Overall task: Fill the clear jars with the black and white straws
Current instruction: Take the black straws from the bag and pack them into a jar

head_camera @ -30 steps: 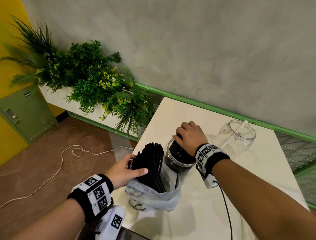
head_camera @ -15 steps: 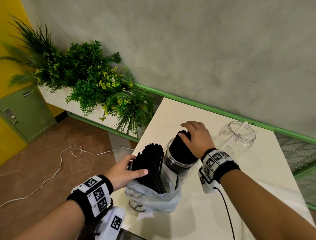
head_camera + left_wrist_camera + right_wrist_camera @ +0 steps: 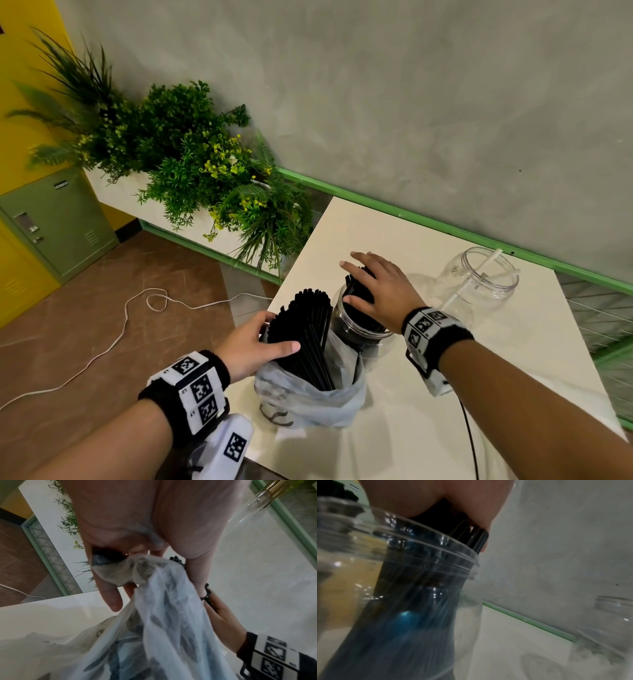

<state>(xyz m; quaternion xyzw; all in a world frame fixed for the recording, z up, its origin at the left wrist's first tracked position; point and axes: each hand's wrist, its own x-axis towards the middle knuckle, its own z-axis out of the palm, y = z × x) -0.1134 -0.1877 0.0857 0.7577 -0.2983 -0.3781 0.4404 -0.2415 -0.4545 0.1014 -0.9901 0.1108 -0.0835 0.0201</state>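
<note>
Right hand laid flat, fingers straight and spread, palm resting on the tops of the black plastic straws standing in the near clear plastic jar; nothing gripped. In the right wrist view, same palm pressed on the dark straw ends just above the jar's threaded rim.

Left hand curled round a tall bundle of black straws, thumb across the front of the bundle, fingers behind it. In the left wrist view, fingers pinching gathered film of the translucent white plastic bag together with the bundle.

Bundle upright, lower end sunk in the translucent bag, which stands at the near left corner of the cream-topped bench. Near jar just behind and to the right of the bag, touching it, close to the bench's left edge. Straws in this jar leaning toward the far left, tips above the rim.

Second clear plastic jar well apart, toward the far right edge of the bench, holding a single white straw leaning against its mouth.

Black wristbands with square-coded white tags on both wrists: left, right. Thin black cable running from the right wrist unit across the bench toward its near edge.

Beyond the bench's left edge: green leafy plants with small yellow flowers in a white trough, a white cord looped on the brown floor, an olive-green metal cabinet against a yellow wall. Grey wall with a green rail behind the bench's far edge.
</note>
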